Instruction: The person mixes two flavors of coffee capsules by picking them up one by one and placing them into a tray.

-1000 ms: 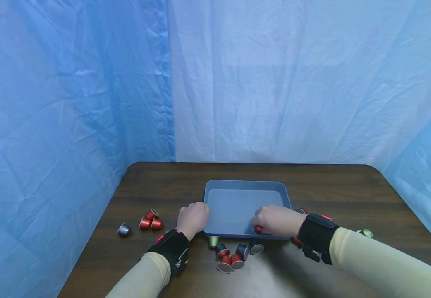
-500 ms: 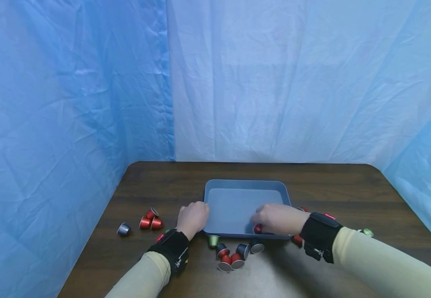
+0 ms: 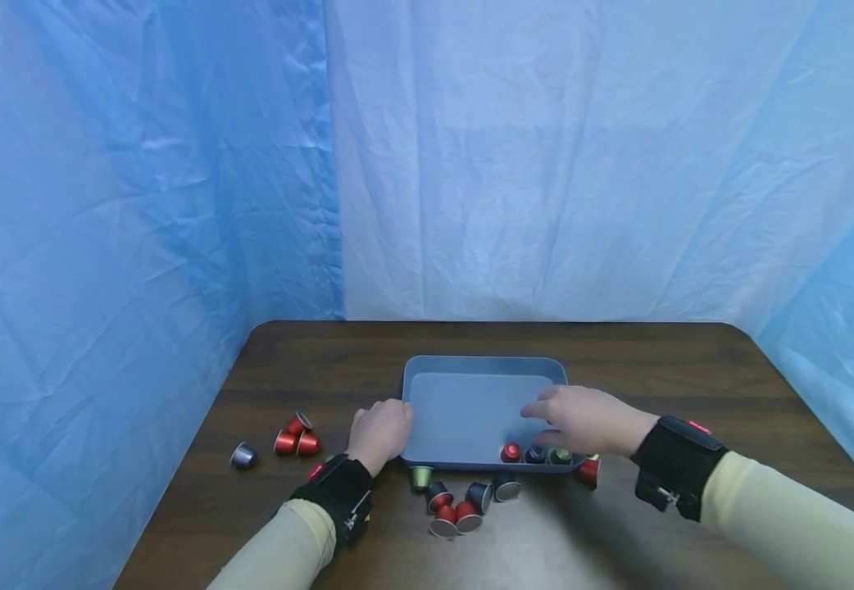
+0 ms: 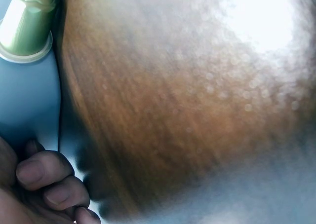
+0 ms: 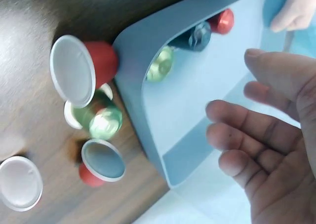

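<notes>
A shallow blue tray (image 3: 464, 406) lies on the table. My left hand (image 3: 383, 432) grips its left rim, and the left wrist view shows the curled fingertips (image 4: 30, 172) at the tray's edge. Above the tray's right side is my right hand (image 3: 591, 419), fingers spread and holding nothing. Along the near wall inside the tray stand a red coffee capsule (image 3: 511, 452), a dark blue capsule (image 3: 535, 454) and a green capsule (image 3: 561, 456) in a row; the right wrist view shows the same green capsule (image 5: 160, 64) nearest the corner.
Another green capsule (image 3: 421, 478) touches the tray's front. Several red and dark blue capsules (image 3: 469, 516) cluster before it. To the left lie three red capsules (image 3: 297, 434) and a dark blue capsule (image 3: 243, 456). More capsules (image 5: 101, 157) lie right of the tray, partly hidden in the head view.
My right hand has let go of the red capsule in the tray, opened, and moved up and right, uncovering the row. The left hand stays at the tray.
</notes>
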`<state>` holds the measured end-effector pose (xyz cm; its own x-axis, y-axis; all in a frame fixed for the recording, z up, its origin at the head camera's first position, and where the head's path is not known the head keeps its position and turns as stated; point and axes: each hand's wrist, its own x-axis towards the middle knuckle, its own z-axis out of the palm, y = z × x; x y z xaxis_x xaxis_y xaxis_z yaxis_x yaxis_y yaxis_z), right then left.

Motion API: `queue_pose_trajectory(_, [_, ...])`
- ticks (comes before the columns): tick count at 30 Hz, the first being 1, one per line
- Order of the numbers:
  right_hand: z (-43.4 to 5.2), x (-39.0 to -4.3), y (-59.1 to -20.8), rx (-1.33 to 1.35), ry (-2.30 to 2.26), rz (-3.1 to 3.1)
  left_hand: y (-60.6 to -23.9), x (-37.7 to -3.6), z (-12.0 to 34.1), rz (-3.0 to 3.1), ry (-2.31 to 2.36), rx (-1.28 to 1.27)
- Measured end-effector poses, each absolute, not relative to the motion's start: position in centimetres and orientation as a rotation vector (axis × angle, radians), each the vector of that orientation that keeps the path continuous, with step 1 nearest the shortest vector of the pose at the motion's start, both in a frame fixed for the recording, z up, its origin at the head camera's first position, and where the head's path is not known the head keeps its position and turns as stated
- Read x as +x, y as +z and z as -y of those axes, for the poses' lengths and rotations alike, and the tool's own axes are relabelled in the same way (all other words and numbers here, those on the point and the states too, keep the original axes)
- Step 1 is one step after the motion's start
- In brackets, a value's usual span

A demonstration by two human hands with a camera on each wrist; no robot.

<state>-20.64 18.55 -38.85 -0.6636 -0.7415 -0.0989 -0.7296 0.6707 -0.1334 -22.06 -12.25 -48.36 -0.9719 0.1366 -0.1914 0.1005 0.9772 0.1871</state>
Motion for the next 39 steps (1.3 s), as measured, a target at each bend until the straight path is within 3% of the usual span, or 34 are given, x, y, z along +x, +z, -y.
queue_pose_trajectory(39, [-30.6, -20.8, -37.2, -0.658, -0.269, -2.895, -48.4, -22.0, 12.8, -2.930, 0.414, 0.074])
